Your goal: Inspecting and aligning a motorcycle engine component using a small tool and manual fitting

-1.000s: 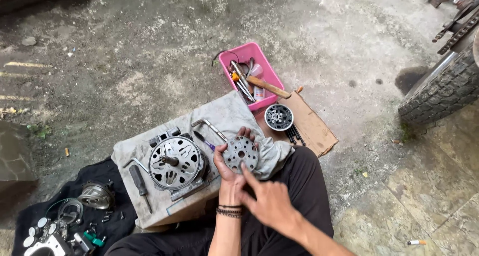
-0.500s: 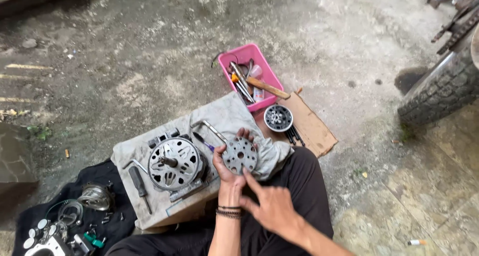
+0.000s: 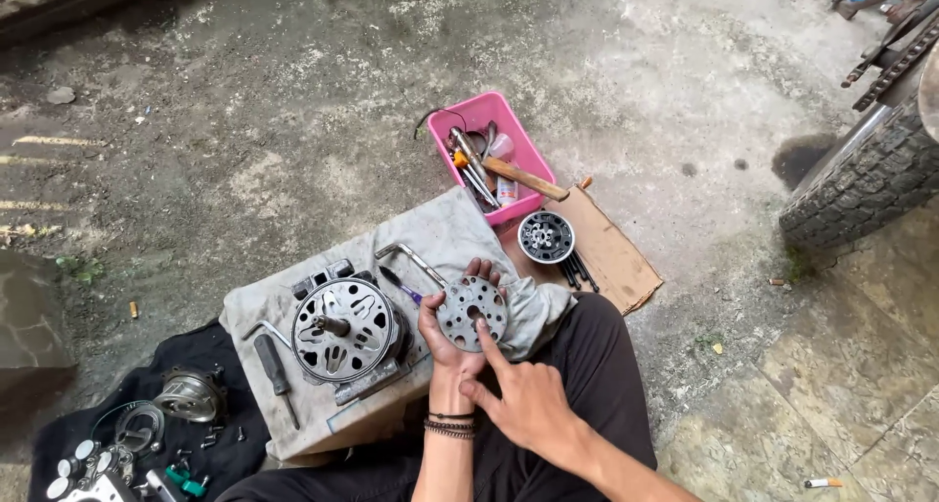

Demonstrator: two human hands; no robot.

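My left hand [image 3: 448, 338] holds a round grey metal plate [image 3: 471, 312] with several holes, face up, over a grey cloth [image 3: 450, 230]. The index finger of my right hand [image 3: 523, 396] points at the plate's lower edge; its other fingers are curled. Left of the plate a larger round metal housing [image 3: 344, 330] with slots and a centre shaft sits on the cloth. A bent metal wrench [image 3: 411, 258] lies behind the plate.
A pink tray [image 3: 518, 145] of tools with a wooden-handled hammer [image 3: 524, 178] stands beyond. A dark round part [image 3: 546, 237] rests on cardboard [image 3: 616, 257]. A screwdriver [image 3: 274, 363] and small parts lie at left on black cloth [image 3: 88, 433]. A tyre [image 3: 861, 184] is at right.
My right hand has shifted slightly, its index finger now touching nearer the plate's lower edge. The left hand and the plate stay put.
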